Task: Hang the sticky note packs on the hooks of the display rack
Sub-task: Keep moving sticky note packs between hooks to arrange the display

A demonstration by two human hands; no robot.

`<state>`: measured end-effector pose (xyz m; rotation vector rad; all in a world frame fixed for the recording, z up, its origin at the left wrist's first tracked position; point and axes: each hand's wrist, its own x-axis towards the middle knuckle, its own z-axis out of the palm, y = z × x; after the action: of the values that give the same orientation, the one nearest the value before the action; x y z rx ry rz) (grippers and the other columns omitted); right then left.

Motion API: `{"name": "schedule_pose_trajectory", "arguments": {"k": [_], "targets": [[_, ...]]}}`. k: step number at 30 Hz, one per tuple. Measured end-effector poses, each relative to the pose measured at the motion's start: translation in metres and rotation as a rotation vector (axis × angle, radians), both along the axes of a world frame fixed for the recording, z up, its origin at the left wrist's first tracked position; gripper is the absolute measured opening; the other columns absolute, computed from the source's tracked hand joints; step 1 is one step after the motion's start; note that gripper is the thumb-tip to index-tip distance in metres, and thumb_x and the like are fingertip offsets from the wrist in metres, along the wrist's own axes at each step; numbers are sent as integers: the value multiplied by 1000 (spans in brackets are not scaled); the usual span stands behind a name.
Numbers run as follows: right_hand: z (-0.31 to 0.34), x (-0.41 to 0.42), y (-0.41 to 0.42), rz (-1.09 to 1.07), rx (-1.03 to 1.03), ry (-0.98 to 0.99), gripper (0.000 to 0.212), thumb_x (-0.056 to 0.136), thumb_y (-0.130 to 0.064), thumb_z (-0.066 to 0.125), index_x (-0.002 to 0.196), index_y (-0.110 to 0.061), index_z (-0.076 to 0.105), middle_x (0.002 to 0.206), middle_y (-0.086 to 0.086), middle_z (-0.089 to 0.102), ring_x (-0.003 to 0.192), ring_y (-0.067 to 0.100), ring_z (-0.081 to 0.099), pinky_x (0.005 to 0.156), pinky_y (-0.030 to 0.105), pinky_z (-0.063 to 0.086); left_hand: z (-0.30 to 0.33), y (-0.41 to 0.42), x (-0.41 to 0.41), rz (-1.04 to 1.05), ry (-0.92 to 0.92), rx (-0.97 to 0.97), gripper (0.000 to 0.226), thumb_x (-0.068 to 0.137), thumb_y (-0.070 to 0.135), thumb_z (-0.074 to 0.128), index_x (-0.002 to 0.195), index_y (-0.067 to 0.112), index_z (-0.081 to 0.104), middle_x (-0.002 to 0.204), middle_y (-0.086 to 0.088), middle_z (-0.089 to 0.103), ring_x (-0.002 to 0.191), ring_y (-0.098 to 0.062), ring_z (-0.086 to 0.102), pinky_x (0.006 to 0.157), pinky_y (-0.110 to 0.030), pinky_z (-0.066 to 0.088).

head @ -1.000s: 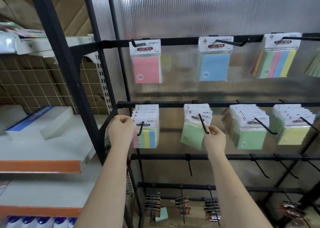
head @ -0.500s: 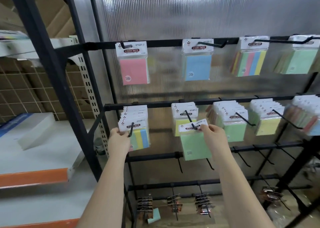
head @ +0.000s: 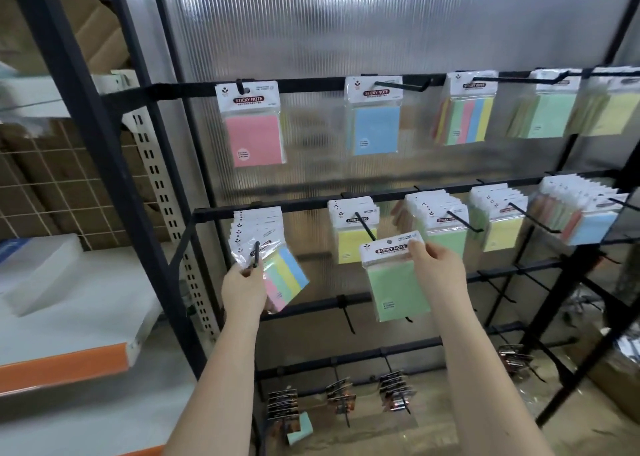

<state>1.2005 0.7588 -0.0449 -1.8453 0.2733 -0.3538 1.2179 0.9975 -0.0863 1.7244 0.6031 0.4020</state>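
Holding a green pack [head: 396, 282] by its header just below the yellow-pack hook [head: 366, 226], the right hand [head: 437, 265] must thread its hole onto a hook, while the left hand [head: 243, 287] pinches the striped packs [head: 277, 275].

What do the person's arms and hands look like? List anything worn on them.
Both forearms are bare up to the frame's bottom edge: no sleeves, gloves or watch visible. The left hand and right hand show no rings or markings on the sides in view.
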Motion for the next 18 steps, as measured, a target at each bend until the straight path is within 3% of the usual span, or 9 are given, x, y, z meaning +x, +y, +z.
{"name": "schedule_pose_trajectory", "arguments": {"k": [6,9,12,18], "targets": [[-3,-32,8,-158,2,-76,40,94,-20,47,60,-14,26,58,2,22,56,17,20,53,32,14,7,-1,-20,25,-42,-4,19,98,23,41,91,11,54,84,-7,59,75,-25,56,61,-29,39],[-7,-50,14,-224,-62,-81,42,97,-24,43,60,-15,25,56,0,21,52,16,19,51,33,16,11,-1,-33,25,-42,105,25,97,24,37,85,8,52,87,-11,59,81,-30,57,65,-33,41],[-5,-64,17,-257,-90,-74,43,98,-26,40,59,-14,26,54,0,26,50,16,23,50,33,18,22,1,-49,16,-1,224,25,94,25,37,75,11,48,76,-6,53,73,-29,54,64,-35,44],[7,-82,8,-311,-122,-83,44,97,-24,42,58,-15,25,53,0,27,51,17,25,51,34,20,58,-7,-63,-14,-18,370,27,94,26,36,88,8,56,78,-7,56,71,-26,53,60,-32,43]]}}
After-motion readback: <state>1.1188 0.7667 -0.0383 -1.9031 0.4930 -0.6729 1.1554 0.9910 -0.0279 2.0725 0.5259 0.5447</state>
